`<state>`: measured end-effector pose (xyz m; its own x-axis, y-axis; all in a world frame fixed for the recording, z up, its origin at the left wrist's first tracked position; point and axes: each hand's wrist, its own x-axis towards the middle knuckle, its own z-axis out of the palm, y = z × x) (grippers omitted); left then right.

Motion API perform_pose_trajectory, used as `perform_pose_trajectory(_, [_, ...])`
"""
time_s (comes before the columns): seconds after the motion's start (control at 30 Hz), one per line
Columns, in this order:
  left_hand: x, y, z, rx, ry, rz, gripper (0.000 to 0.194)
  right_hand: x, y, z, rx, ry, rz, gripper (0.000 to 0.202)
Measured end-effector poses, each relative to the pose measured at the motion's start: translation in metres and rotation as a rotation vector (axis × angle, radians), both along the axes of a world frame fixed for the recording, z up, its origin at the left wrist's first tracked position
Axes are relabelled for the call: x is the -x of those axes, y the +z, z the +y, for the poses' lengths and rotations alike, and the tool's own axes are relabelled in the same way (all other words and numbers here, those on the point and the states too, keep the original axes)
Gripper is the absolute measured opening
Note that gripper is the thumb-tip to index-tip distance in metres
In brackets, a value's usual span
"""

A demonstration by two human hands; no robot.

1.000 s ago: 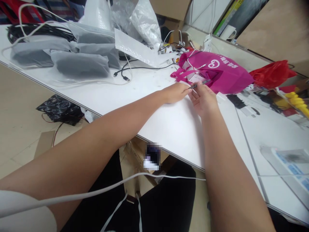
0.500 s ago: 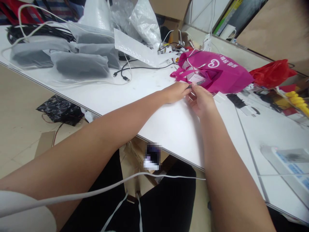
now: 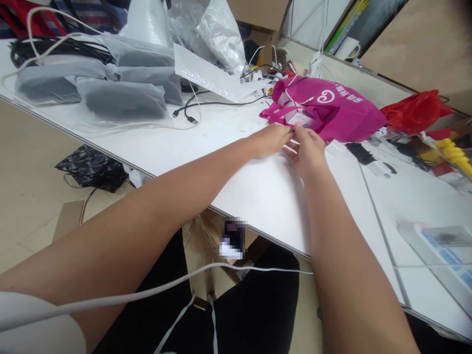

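Both of my hands meet on the white table (image 3: pixel 258 191), just in front of a magenta shopping bag (image 3: pixel 332 110). My right hand (image 3: pixel 308 150) pinches a thin dark metal tool (image 3: pixel 303 127) whose tip points right toward the bag. My left hand (image 3: pixel 271 139) rests against it, fingertips closed on something small and white that I cannot make out. A small white card lies at the bag's mouth behind my fingers.
Grey padded pouches (image 3: pixel 121 96) and clear plastic bags (image 3: pixel 206 34) lie at the back left with black cables (image 3: pixel 191 105). A red plastic bag (image 3: pixel 415 113) and small parts sit at the right. A white power strip (image 3: pixel 442 255) lies near right. A white cord (image 3: pixel 147 292) crosses my lap.
My right hand and the thin tool have shifted slightly left and up, closer to my left fingertips. The left hand has barely moved.
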<state>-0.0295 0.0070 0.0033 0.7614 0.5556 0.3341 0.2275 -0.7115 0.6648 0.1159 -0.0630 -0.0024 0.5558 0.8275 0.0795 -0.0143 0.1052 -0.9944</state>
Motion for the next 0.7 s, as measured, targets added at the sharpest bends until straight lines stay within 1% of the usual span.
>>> perform_pose_trajectory(0.1, [-0.0003, -0.0016, 0.0008, -0.022, 0.016, 0.004, 0.04, -0.002, 0.0038, -0.0015, -0.002, -0.013, 0.005, 0.048])
perform_pose_trajectory(0.23, [-0.0015, -0.0037, 0.0011, -0.014, 0.006, -0.026, 0.033, -0.0009, 0.0062, -0.0014, 0.077, -0.073, 0.001, 0.046])
perform_pose_trajectory(0.3, [-0.0017, -0.0029, 0.0005, -0.007, -0.021, -0.029, 0.034, 0.0017, 0.0075, -0.0014, 0.084, -0.096, 0.032, 0.043])
perform_pose_trajectory(0.4, [-0.0009, -0.0008, -0.0009, -0.006, -0.01, -0.012, 0.041, 0.005, 0.0098, -0.0028, 0.051, -0.066, 0.082, 0.038])
perform_pose_trajectory(0.47, [0.0, -0.0004, -0.0017, -0.012, 0.015, -0.005, 0.038, 0.0056, 0.0106, -0.0038, 0.045, -0.044, 0.079, 0.039])
perform_pose_trajectory(0.53, [0.0003, -0.0013, -0.0021, -0.019, 0.025, -0.016, 0.031, 0.0051, 0.0104, -0.0041, 0.077, -0.068, 0.051, 0.044])
perform_pose_trajectory(0.63, [-0.0006, -0.0027, -0.0022, -0.015, 0.004, -0.032, 0.029, 0.0038, 0.0091, -0.0039, 0.12, -0.109, 0.01, 0.05])
perform_pose_trajectory(0.7, [-0.0016, -0.0027, -0.0019, 0.0, -0.009, -0.031, 0.03, 0.003, 0.0084, -0.004, 0.1, -0.079, 0.006, 0.047])
